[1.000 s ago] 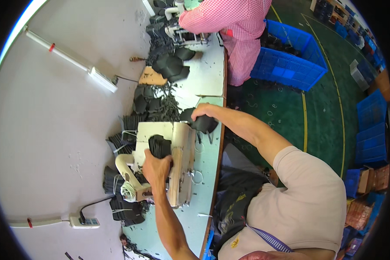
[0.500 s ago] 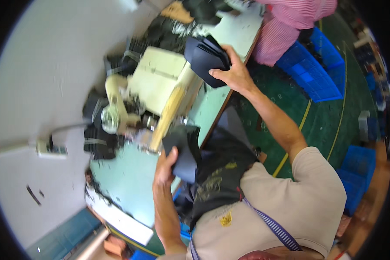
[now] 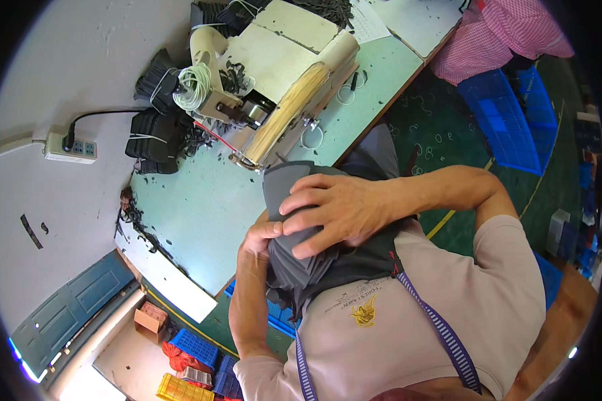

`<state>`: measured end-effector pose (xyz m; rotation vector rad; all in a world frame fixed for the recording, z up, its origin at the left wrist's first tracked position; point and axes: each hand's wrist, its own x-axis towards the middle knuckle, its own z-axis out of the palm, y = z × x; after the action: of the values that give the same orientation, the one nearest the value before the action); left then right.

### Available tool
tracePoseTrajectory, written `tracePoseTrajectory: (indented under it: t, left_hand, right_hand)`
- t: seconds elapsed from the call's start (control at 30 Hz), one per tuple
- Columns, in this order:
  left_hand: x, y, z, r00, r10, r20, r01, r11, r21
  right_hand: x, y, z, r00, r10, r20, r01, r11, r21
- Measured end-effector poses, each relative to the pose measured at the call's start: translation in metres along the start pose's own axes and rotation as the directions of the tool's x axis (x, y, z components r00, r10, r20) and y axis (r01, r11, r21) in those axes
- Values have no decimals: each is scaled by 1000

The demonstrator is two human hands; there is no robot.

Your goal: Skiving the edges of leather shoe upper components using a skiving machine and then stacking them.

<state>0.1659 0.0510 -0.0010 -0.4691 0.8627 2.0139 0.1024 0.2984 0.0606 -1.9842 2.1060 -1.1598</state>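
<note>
A stack of thin dark grey sheet pieces [image 3: 281, 187] is between my two hands, in front of my apron and beside the table edge. My left hand [image 3: 257, 235] grips the stack at its left side, thumb on top and the other fingers hidden beneath. Across its upper face lies my right hand [image 3: 341, 208], fingers spread and slightly bent, with its thumb out of sight. Fanned edges of the pieces show below the right fingers. Just beyond the stack stands a cream bench machine [image 3: 281, 40] with a yellowish wrapped bar.
The pale green tabletop [image 3: 187, 207] carries black scraps along its left edge. Tied bundles of dark pieces [image 3: 150, 137] lie by the wall, near a power strip [image 3: 72, 148]. At right, a person in a pink checked garment [image 3: 481, 40] is beside a blue crate [image 3: 502, 120].
My right hand has come down and left from beside the machine, bringing its pieces to those in my left hand. Two separate stacks are now together. The view has shifted as well.
</note>
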Motion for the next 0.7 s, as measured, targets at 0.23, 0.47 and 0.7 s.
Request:
tracePoseTrajectory:
  t: [0.23,0.47,0.7]
  left_hand:
    - [-15,21,24,995,-48,-83,75,931,356]
    - [-14,30,47,947,-316,-67,302,796,524]
    - [-9,25,47,934,-356,-7,277,712,645]
  right_hand:
    - [-8,26,-29,736,635,-236,-432,708,558]
    - [-27,22,28,626,508,591,-718,79,692]
    - [-42,13,43,783,521,341,-533,279,799]
